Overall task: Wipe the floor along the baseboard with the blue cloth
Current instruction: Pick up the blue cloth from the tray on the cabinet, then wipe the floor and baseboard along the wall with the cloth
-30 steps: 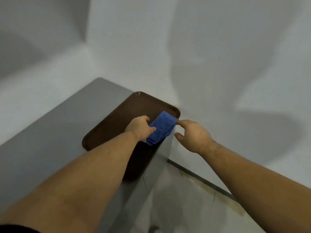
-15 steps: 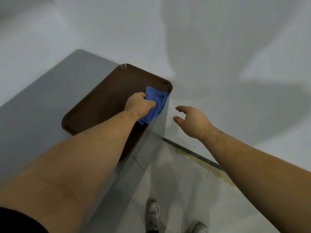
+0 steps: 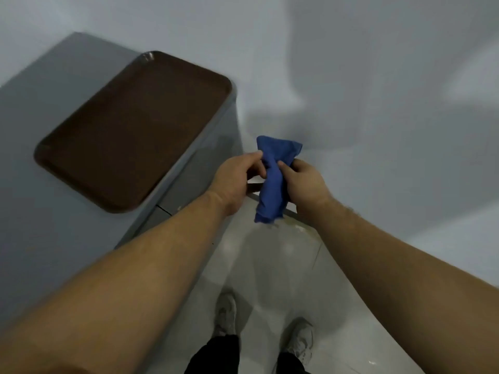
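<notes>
1. The fingers of the left hand [image 3: 237, 174] are curled in and pinch the upper part of the blue cloth [image 3: 272, 182] between thumb and fingertips; the right hand [image 3: 305, 182] pinches the same bunched cloth from its 3 o'clock side, thumb pressed into the fabric.
2. The cloth hangs in the air between the two hands, gathered at the middle, its top flaring above the fingers and its lower end dangling free.
3. It is held above the dark baseboard [image 3: 293, 213], where the pale tiled floor [image 3: 270, 265] meets the wall [image 3: 351, 103].
4. At 9 o'clock from the hands stands a grey cabinet [image 3: 32, 184] with a brown tray [image 3: 129, 130] lying flat on top.
5. Toward 6 o'clock, two light shoes [image 3: 301, 340] stand on the tiles.
</notes>
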Demonstrator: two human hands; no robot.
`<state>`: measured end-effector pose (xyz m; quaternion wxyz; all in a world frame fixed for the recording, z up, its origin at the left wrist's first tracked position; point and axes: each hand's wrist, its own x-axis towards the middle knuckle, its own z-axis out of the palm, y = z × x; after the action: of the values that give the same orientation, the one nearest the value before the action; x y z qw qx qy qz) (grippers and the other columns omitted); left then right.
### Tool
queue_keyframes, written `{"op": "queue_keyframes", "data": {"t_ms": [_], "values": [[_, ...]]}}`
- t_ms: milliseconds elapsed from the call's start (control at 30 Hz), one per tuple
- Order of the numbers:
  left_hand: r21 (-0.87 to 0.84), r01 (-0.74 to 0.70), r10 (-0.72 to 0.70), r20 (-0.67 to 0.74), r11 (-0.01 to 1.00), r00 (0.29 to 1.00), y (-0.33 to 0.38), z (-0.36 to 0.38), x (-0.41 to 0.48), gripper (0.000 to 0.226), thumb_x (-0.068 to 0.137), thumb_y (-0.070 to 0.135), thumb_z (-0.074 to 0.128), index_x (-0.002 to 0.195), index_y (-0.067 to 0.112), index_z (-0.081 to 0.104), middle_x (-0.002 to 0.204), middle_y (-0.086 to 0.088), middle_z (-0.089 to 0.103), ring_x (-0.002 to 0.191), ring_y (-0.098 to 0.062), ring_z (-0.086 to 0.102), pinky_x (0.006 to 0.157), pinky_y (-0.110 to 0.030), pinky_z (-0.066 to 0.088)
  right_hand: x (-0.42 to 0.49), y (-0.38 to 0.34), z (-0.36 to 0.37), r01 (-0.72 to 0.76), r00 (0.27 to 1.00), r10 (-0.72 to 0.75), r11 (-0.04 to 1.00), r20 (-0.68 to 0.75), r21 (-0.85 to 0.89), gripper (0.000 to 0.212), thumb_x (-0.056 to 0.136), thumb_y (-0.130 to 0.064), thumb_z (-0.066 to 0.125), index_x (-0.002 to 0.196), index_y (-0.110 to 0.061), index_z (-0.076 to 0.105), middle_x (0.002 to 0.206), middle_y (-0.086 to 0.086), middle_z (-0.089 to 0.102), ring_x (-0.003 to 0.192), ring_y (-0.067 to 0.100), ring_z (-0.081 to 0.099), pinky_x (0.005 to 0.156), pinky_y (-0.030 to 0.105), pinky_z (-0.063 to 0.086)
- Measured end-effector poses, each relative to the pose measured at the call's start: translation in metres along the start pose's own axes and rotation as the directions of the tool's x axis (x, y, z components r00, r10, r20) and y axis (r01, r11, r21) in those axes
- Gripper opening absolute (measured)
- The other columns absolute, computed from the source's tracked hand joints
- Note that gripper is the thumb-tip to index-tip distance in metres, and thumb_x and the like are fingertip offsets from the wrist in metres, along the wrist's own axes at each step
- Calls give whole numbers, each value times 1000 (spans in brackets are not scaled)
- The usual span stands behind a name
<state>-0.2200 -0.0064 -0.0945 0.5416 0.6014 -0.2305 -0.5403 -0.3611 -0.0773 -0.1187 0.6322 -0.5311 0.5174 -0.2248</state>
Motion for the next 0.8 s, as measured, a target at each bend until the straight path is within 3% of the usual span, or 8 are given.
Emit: {"op": "queue_keyframes", "data": {"t_ms": [133, 200, 267, 367, 467, 600, 667, 800], "values": [[-107, 25, -33, -75, 994, 997, -63, 3, 22, 3, 96, 11, 58, 96, 14, 59, 96, -7, 72, 90, -24, 73, 70, -39, 61, 6, 72, -15, -42, 999, 40, 994, -26, -102, 20, 98, -39, 58, 97, -23, 71, 87, -2, 78, 86, 20, 74, 83, 48, 61], [-15, 71, -71, 28, 997, 997, -104, -2, 35, 26, 98, 6, 61, 118, 22, 63, 108, -10, 70, 97, -26, 74, 74, -38, 61, 11, 113, -12, -8, 999, 5, 996, -33, -88, 11, 98, -34, 59, 101, -32, 69, 92, -6, 78, 88, 14, 74, 83, 41, 60], [107, 86, -99, 122, 991, 988, -146, -11, 50, 35, 98, 5, 62, 125, 26, 67, 114, -15, 68, 103, -26, 73, 77, -37, 62, 19, 156, -5, -17, 998, 11, 997, -64, -82, 13, 99, -31, 60, 107, -39, 67, 96, -9, 77, 88, 9, 73, 81, 32, 58], [327, 9, -66, 166, 945, 984, -248, -32, 90, 19, 98, 6, 63, 113, 12, 73, 102, -6, 76, 100, -24, 75, 74, -32, 62, 57, 260, 14, -53, 992, 40, 993, -123, -105, 15, 100, -31, 60, 112, -31, 67, 97, -10, 74, 91, 10, 70, 79, 29, 56], [389, -23, -13, 91, 921, 996, -279, -45, 103, 15, 97, 7, 65, 102, 16, 76, 95, -2, 79, 92, -19, 77, 74, -30, 63, 73, 295, 22, -103, 981, 83, 989, -177, -104, 14, 101, -32, 58, 104, -30, 71, 96, -8, 74, 91, 13, 69, 84, 35, 57], [472, -21, 14, 19, 881, 1000, -359, -64, 145, 10, 96, 11, 68, 92, 18, 73, 88, -2, 77, 87, -22, 76, 73, -30, 63, 113, 369, 36, -103, 978, 75, 986, -196, -135, 22, 104, -30, 50, 115, -21, 67, 104, 0, 72, 95, 19, 67, 90, 43, 56], [565, -38, 48, -4, 824, 999, -410, -75, 172, 7, 95, 16, 70, 89, 17, 70, 85, -3, 72, 83, -21, 70, 77, -35, 60, 139, 417, 40, -117, 974, 80, 978, -212, -172, 23, 105, -31, 47, 116, -20, 64, 105, 2, 70, 97, 22, 65, 90, 44, 55], [747, -156, 172, 56, 646, 983, -490, -93, 215, 18, 97, 24, 66, 80, 17, 62, 93, -1, 60, 82, -16, 60, 77, -30, 48, 185, 497, 42, -175, 964, 96, 930, -246, -323, 25, 107, -31, 43, 116, -14, 59, 107, 10, 66, 102, 31, 64, 90, 44, 53]]}}
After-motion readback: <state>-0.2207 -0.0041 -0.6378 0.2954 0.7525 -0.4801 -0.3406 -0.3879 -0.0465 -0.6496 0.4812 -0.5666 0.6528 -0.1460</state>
